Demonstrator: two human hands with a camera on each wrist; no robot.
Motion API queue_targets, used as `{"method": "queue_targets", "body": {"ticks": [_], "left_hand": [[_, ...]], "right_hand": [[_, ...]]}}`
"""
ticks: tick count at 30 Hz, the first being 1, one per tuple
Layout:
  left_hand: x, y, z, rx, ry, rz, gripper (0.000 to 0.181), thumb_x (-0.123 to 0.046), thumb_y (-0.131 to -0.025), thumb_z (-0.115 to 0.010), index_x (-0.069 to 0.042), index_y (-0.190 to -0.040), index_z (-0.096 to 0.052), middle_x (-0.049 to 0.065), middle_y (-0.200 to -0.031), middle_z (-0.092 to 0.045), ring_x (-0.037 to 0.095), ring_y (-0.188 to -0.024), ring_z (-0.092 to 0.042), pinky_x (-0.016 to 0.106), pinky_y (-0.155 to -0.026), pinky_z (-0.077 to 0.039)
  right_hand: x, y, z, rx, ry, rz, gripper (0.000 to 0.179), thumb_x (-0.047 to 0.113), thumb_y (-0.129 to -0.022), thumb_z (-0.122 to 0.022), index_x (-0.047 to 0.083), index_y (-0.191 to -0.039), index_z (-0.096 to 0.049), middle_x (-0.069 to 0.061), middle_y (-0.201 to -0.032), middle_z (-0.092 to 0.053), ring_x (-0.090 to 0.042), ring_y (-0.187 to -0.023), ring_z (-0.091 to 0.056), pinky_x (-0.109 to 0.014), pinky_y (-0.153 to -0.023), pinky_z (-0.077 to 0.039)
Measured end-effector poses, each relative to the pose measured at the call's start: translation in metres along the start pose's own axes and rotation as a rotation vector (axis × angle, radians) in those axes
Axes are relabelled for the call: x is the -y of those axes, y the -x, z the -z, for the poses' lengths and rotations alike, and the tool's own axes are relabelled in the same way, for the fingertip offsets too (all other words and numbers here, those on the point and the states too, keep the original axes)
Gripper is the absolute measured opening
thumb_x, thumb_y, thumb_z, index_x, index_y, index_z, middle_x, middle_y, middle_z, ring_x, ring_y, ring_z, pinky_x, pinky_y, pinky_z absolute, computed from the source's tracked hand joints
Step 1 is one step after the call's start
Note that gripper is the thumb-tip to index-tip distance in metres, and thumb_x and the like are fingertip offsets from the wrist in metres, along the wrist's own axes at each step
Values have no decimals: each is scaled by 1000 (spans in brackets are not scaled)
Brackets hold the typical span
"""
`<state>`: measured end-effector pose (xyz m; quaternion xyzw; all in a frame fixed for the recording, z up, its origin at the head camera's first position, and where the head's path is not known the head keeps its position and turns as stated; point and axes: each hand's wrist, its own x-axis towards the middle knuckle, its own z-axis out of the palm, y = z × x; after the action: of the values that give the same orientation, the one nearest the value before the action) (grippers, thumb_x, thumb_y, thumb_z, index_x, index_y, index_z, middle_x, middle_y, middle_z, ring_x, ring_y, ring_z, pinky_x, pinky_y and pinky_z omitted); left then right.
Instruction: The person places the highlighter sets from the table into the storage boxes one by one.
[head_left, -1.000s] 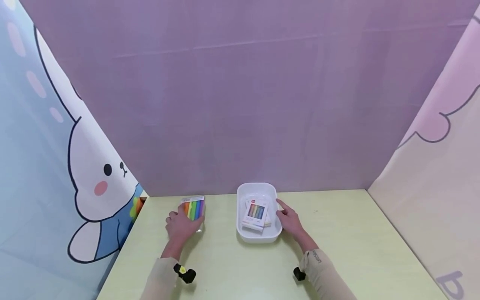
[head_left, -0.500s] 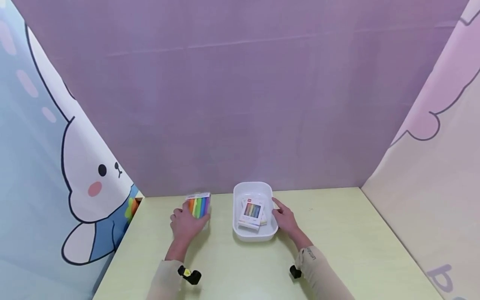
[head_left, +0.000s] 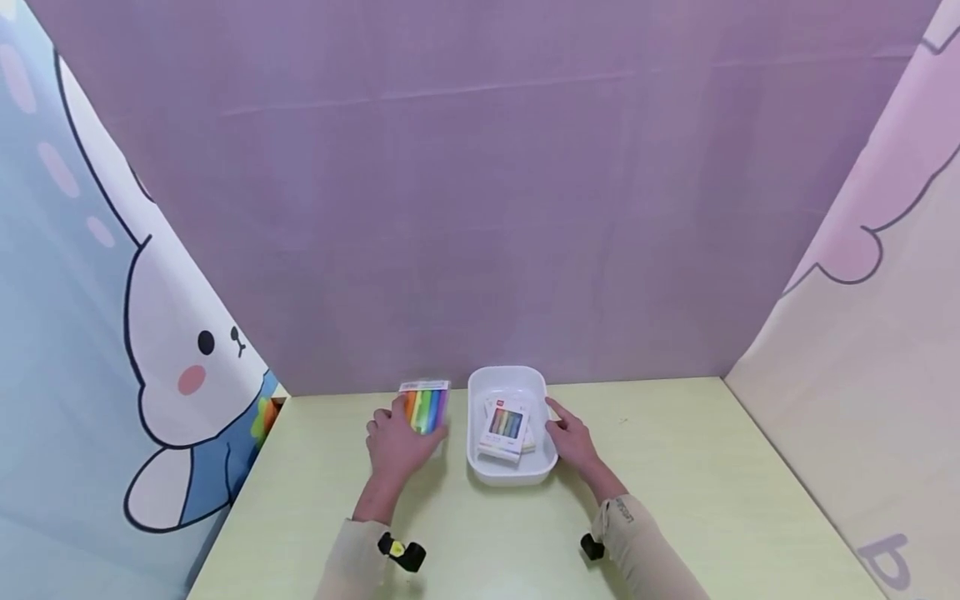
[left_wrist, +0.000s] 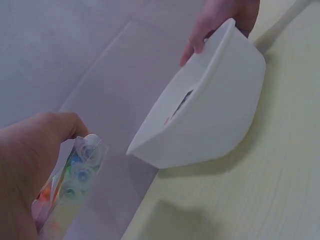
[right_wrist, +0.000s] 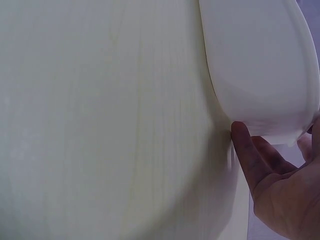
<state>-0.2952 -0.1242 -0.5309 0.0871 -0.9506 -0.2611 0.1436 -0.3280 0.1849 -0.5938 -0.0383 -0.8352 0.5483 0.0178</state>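
My left hand (head_left: 399, 447) grips a clear pack of rainbow-coloured markers (head_left: 426, 408), held just left of a white plastic tub (head_left: 512, 477). In the left wrist view the pack (left_wrist: 80, 175) is off the table, its round ends showing through the clear wrap. My right hand (head_left: 576, 443) holds the tub by its right side. Seen from the right wrist, that hand's fingers (right_wrist: 244, 145) lie against the tub's outer wall (right_wrist: 265, 65). Inside the tub lies a white box with a coloured-stick picture (head_left: 507, 425), on top of another flat box (head_left: 529, 442) that it mostly covers.
The pale yellow table (head_left: 675, 467) reaches back to a purple cloth wall (head_left: 480, 208). A blue printed curtain (head_left: 82, 350) closes the left side, and a pink and cream one (head_left: 885, 375) the right.
My left hand has carried the marker pack to the right, closer to the tub. The right hand and the tub stay about where they were; the head view shifts slightly.
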Motion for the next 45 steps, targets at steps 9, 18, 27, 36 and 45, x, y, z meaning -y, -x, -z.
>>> {"method": "queue_targets", "body": {"ticks": [9, 18, 27, 36, 45], "left_hand": [[-32, 4, -5, 29, -17, -41, 99, -66, -67, -68, -8, -142, -40, 24, -112, -46, 40, -99, -45, 52, -79, -42], [-65, 7, -16, 54, 4, -58, 100, -66, -66, -71, -12, -144, -40, 22, -111, -47, 37, -100, -44, 50, -80, -42], [-85, 9, -23, 55, -4, -80, 101, -69, -67, -70, -11, -144, -41, 20, -111, -48, 35, -99, -44, 48, -79, -43], [-102, 8, -32, 87, 4, -74, 100, -67, -66, -71, -12, -145, -40, 20, -115, -46, 35, -101, -44, 50, -82, -42], [-113, 13, -39, 86, 23, -88, 97, -67, -68, -70, -13, -143, -40, 18, -113, -47, 34, -98, -45, 49, -80, -43]], "right_hand": [[2, 1, -1, 3, -10, 6, 50, 18, -97, -54, 24, -146, -47, -16, -105, -65, -25, -86, -62, -33, -65, -52], [-2, 0, -2, 10, -19, 2, 50, 18, -96, -54, 23, -146, -47, -15, -104, -65, -23, -85, -61, -32, -64, -52], [0, 1, -2, 14, -27, 17, 50, 17, -97, -55, 23, -146, -47, -16, -104, -66, -24, -84, -62, -33, -65, -53], [-3, 0, -1, 2, -40, 21, 50, 15, -96, -56, 21, -145, -48, -15, -99, -66, -23, -81, -61, -33, -63, -52], [-4, 0, -2, 10, -43, 33, 49, 15, -96, -56, 19, -144, -50, -15, -97, -67, -23, -78, -62, -34, -61, -52]]}}
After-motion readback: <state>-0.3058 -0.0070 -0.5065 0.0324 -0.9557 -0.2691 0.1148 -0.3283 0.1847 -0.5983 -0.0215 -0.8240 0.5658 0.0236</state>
